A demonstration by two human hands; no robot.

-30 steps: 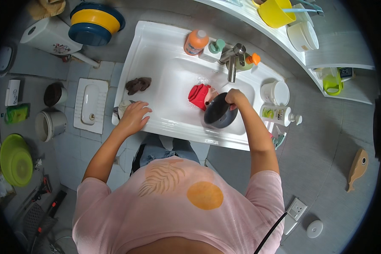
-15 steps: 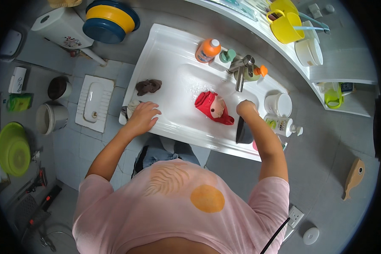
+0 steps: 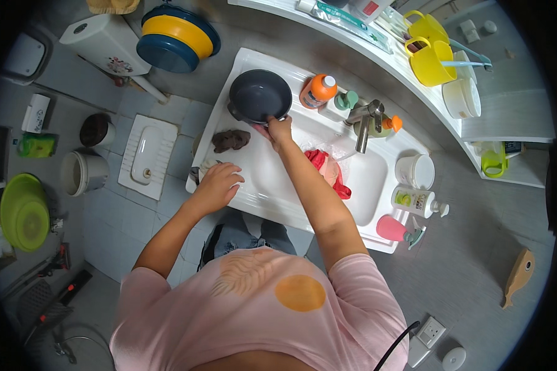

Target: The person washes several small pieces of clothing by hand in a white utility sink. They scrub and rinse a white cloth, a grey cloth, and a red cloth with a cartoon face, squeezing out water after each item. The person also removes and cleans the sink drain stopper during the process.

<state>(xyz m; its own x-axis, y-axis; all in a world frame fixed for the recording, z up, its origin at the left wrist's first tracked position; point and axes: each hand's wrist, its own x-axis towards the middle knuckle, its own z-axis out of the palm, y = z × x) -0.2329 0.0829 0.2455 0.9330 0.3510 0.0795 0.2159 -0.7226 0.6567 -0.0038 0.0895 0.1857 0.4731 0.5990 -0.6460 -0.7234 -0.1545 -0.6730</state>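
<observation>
My right hand (image 3: 280, 132) grips the near rim of a round dark grey basin (image 3: 260, 93) at the far left corner of the white sink (image 3: 220, 102). The basin's hollow faces up. My left hand (image 3: 218, 187) lies at the sink's front left edge, fingers apart and holding nothing. Beside it is a pale crumpled cloth (image 3: 205, 167), partly hidden by the hand. A dark brown wet cloth (image 3: 231, 140) rests just beyond. In the bowl of the sink lies a red and pink cloth item (image 3: 331, 170), partly covered by my right forearm.
Along the back ledge stand an orange bottle (image 3: 319, 91), a green-topped pump bottle (image 3: 338, 106) and the metal faucet (image 3: 365, 127). At the right end are a white tub (image 3: 414, 171), a white pump bottle (image 3: 418, 201) and a pink bottle (image 3: 392, 229). A shelf (image 3: 346, 46) overhangs the far side.
My right hand has carried the dark basin from the sink's right end to its far left corner, uncovering the pink bottle. The left hand stays by the pale cloth; the view has shifted slightly.
</observation>
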